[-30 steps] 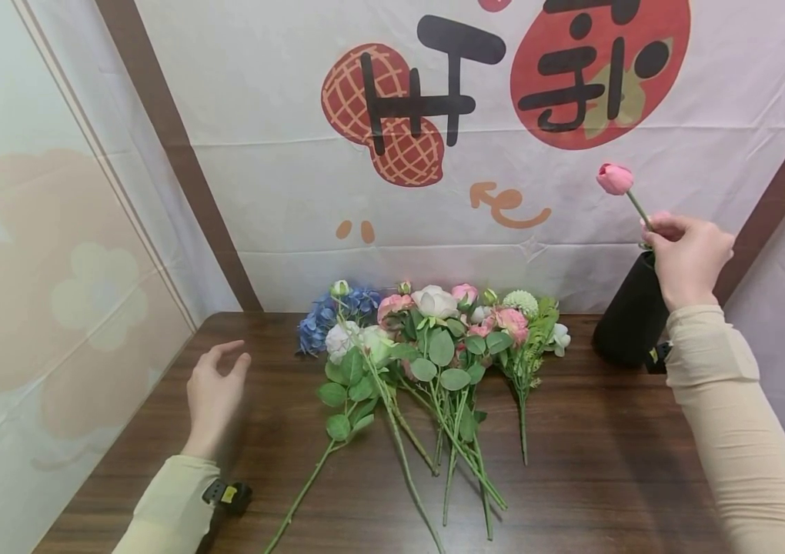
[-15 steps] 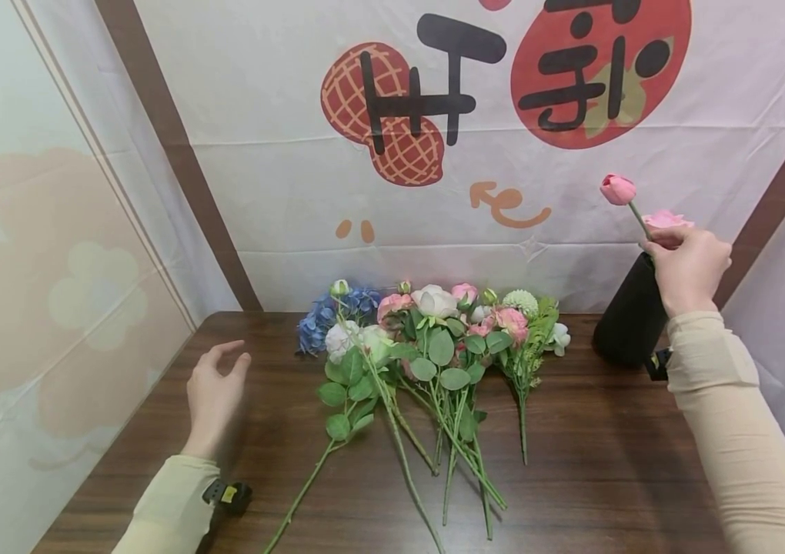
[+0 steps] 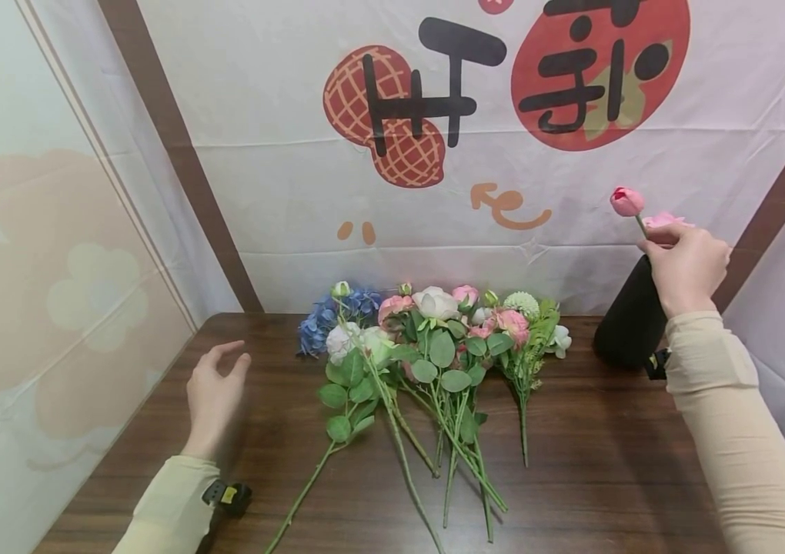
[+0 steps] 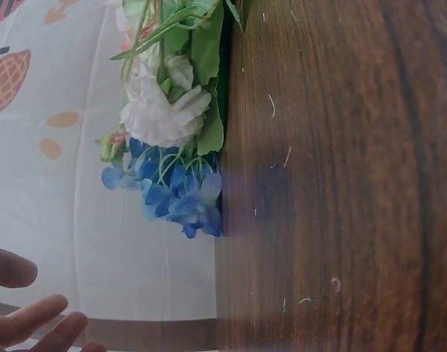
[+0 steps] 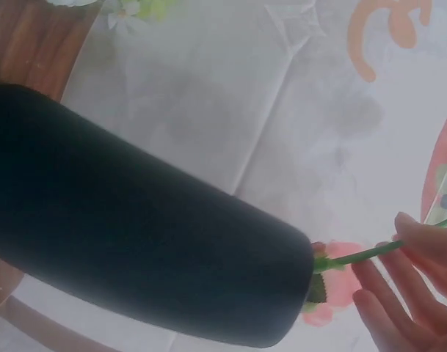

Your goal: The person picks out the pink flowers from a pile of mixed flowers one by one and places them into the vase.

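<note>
At the right, my right hand (image 3: 690, 265) pinches the green stem (image 5: 370, 253) of a pink tulip (image 3: 626, 201) between thumb and fingers. In the right wrist view the stem runs into the mouth of a black vase (image 5: 150, 220). A second pink flower (image 5: 337, 282) is at that mouth, partly behind the stem and fingers. The black vase (image 3: 630, 315) stands at the table's back right. My left hand (image 3: 215, 392) is at the left with relaxed, parted fingers, holding nothing; its fingers (image 4: 43, 319) also show in the left wrist view.
Mid-table lies a row of flowers: blue hydrangea (image 3: 319, 323), white rose (image 3: 436, 302), pink blooms (image 3: 510, 325) and a green pompom (image 3: 521, 302), stems toward the front edge. Small scraps (image 4: 272, 106) dot the brown table (image 3: 572, 477). A printed cloth (image 3: 282, 192) hangs behind.
The tulip head has come down and slightly right, closer to the vase, with less stem showing above my right hand. My right hand has moved slightly lower. The left hand has stayed where it was.
</note>
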Tool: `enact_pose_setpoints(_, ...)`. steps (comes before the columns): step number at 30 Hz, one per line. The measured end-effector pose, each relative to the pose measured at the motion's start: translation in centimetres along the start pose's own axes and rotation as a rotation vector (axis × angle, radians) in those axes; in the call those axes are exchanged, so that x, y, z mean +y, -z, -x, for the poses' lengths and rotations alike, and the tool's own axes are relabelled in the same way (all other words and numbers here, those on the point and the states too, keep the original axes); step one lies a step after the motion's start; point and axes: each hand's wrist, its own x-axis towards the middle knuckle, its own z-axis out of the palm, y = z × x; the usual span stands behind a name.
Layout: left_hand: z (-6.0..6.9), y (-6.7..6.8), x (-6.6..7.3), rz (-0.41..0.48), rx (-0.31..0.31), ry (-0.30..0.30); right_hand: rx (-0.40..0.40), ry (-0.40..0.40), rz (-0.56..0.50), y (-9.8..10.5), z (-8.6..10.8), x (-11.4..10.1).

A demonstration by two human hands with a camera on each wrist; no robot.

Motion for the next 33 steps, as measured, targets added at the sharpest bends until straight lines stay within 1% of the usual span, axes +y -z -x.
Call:
enact_pose_setpoints(6, 0.0, 0.1, 0.3, 0.001, 0.009, -0.004, 0.026, -0.018, 0.021, 0.0, -0.2, -0.7)
enact_pose_setpoints(10, 0.0, 0.1, 0.5, -0.003, 0.008, 0.002, 0.042, -0.006, 0.035, -0.2, -0.4, -0.8)
enact_pose_setpoints(14, 0.0, 0.0, 0.5, -0.003, 0.003, 0.011, 0.016, 0.004, 0.063, -0.6, -0.9, -0.6)
enact_pose_setpoints(17, -0.1, 0.0, 0.5, 0.004, 0.006, 0.008, -0.003, -0.011, 0.089, -1.0, -1.3, -0.5)
enact_pose_setpoints(22, -0.1, 0.0, 0.4, 0.010, 0.022, -0.005, 0.005, -0.031, 0.120, -1.7, -1.8, -0.1)
enact_pose_setpoints(28, -0.1, 0.1, 0.5, 0.012, 0.032, -0.011, -0.028, -0.058, 0.160, -2.2, -1.8, 0.8)
enact_pose_setpoints(33, 0.0, 0.2, 0.6, 0.015, 0.031, -0.010, -0.052, -0.088, 0.192, -2.4, -1.8, 1.0)
